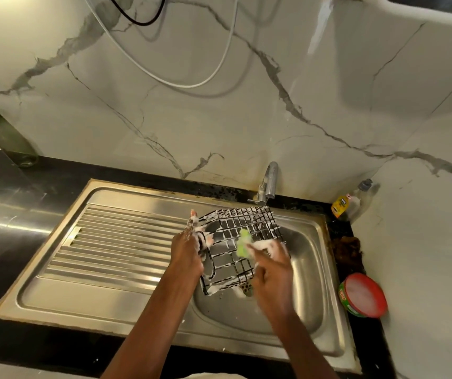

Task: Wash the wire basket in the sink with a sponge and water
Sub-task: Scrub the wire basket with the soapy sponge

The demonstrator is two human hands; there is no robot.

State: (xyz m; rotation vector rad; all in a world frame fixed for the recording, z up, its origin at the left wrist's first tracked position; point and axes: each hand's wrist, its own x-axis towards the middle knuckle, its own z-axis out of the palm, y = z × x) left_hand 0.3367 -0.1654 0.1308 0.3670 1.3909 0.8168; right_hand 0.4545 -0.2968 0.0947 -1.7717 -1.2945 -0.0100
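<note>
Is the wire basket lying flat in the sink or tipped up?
Tipped up: the wire basket leans over the sink, left hand gripping its edge.

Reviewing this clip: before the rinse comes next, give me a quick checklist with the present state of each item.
1. Left hand grips wire basket: ok.
2. Right hand holds green sponge against the wires: ok.
3. Basket over sink bowl: ok.
4. Suds cover the wires: ok.
5. Tap running: cannot tell.
6. Drain unblocked: cannot tell, partly hidden.
</note>
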